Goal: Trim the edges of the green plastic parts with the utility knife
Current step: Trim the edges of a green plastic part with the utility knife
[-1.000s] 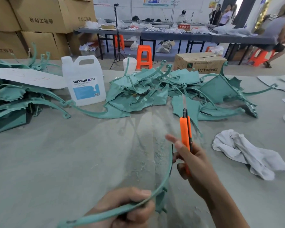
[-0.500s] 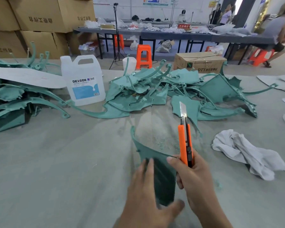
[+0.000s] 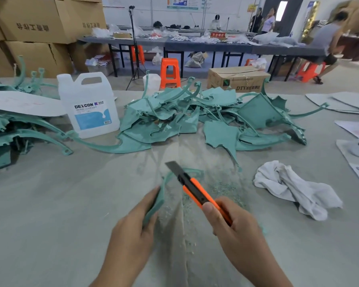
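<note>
Left hand [image 3: 136,230] fingers grip one green part [image 3: 160,197], right hand [image 3: 237,233] fingers wrap the utility knife [image 3: 195,190]; the pile [image 3: 180,119] at the counter [image 3: 50,204] far edge probably awaits trimming.

The translucent white plastic jug [image 3: 87,104] on the grey table [image 3: 50,204] carries a white-and-blue label reading "DEXCON" in bold dark letters, with a small barcode at its lower right; the finer print is too small to read. Beyond the table, a brown cardboard box [image 3: 238,78] on the floor shows "DTY" followed by Chinese characters. A small red sign [image 3: 217,35] on the far long table reads "不合格区". The stacked brown cartons [image 3: 33,25] bear upside-down Chinese print.
</note>
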A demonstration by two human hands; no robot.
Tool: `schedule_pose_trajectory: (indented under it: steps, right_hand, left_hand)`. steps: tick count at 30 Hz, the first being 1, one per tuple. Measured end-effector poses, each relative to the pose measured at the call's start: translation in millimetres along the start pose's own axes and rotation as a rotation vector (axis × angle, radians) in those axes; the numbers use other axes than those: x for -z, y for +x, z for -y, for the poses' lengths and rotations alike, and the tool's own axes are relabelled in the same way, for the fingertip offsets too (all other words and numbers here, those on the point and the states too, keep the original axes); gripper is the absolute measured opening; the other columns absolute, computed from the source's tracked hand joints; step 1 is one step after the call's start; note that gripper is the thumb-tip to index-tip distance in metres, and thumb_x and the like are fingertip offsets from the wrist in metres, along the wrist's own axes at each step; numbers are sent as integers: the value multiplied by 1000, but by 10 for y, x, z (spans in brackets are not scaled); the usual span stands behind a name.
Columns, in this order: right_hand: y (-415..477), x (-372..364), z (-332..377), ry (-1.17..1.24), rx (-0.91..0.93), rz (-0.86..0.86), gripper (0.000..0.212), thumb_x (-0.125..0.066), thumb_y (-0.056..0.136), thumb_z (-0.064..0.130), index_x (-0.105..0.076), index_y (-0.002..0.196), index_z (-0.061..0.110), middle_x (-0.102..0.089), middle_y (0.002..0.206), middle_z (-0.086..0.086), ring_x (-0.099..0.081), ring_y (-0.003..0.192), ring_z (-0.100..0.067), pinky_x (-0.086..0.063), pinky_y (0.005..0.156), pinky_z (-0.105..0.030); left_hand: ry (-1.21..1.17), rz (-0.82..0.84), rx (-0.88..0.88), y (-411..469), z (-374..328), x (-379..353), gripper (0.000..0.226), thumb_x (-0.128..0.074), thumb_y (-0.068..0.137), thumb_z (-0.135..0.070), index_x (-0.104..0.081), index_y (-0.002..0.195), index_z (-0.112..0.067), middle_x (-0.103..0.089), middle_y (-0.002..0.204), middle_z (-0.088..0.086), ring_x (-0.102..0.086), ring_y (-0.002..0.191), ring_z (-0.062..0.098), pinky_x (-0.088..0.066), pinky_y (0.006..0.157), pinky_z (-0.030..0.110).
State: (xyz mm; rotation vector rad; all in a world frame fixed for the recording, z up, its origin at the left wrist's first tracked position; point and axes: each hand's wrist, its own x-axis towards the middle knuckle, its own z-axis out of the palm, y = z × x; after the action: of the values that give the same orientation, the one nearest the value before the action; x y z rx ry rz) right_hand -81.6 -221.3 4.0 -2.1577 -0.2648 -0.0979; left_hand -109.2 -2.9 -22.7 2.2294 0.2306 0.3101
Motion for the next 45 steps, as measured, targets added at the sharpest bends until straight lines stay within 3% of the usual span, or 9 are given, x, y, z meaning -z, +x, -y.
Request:
schedule_pose_trajectory:
  steps: [4,8,16,18,21,29,33,38,45]
  right_hand:
    - [-49,27,-68,-172,45,76,61,-31,76,84,-54,85,28,-59,68,13,-55,63,-10,-39,57,-22]
    - [-23,107,-80,-237,81,136,66,-29,77,85,-56,88,26,-61,73,9,-57,65,-12,-40,57,-25]
    - [200,229,-26,-388,186,229,61,-31,81,87,-55,88,32,-61,72,13,-56,63,-11,-40,56,-26]
    - [328,204,-103,-431,188,167,61,-30,82,87,-53,78,30,-57,61,7,-55,58,-12,-38,53,-25]
    - [604,136,-276,-499,122,77,55,-36,83,80,-53,70,30,-53,54,7,-56,58,-16,-38,53,-30]
    - [1132,212,-719,-833,-186,-2,49,-41,99,64,-54,79,21,-60,73,0,-62,75,-29,-51,65,-35]
    - [795,43,-416,-522,62,-64,47,-42,94,67,-55,76,25,-56,57,5,-53,55,-14,-43,53,-29]
    - [482,-140,-232,-254,215,259,40,-44,88,77,-60,81,42,-61,63,16,-53,48,-4,-37,45,-17]
    - [1087,233,-656,-804,-135,20,48,-42,99,62,-50,74,21,-59,68,1,-61,69,-25,-44,57,-33]
  left_hand:
    - [61,87,66,44,191,-20,56,-56,100,-30,-36,147,-52,-63,135,-16,-59,124,14,-42,83,19]
    - [76,129,65,24,223,-95,61,-55,100,-29,-29,150,-52,-58,141,-15,-57,127,15,-46,93,24]
    - [34,148,122,-56,321,-105,63,-54,101,-27,-26,150,-54,-67,129,-9,-67,108,21,-53,82,31]
    - [3,144,117,-73,298,-83,63,-56,100,-24,-30,150,-52,-61,137,-13,-65,115,18,-54,90,33]
    - [-18,142,110,-87,267,-86,61,-55,101,-22,-32,151,-46,-56,144,-13,-62,121,21,-52,100,37]
    - [-74,116,137,-103,296,-99,59,-53,101,-24,-33,145,-58,-65,132,-15,-66,109,26,-58,87,38]
    - [-60,133,155,-113,322,-120,61,-52,101,-25,-30,147,-59,-66,130,-12,-65,109,27,-58,85,37]
    - [-61,135,157,-97,342,-111,61,-53,101,-23,-33,148,-56,-67,129,-5,-65,108,29,-57,83,36]
    - [-35,130,61,-130,332,-113,64,-53,101,-20,-24,145,-56,-49,147,-20,-58,127,17,-46,107,30]
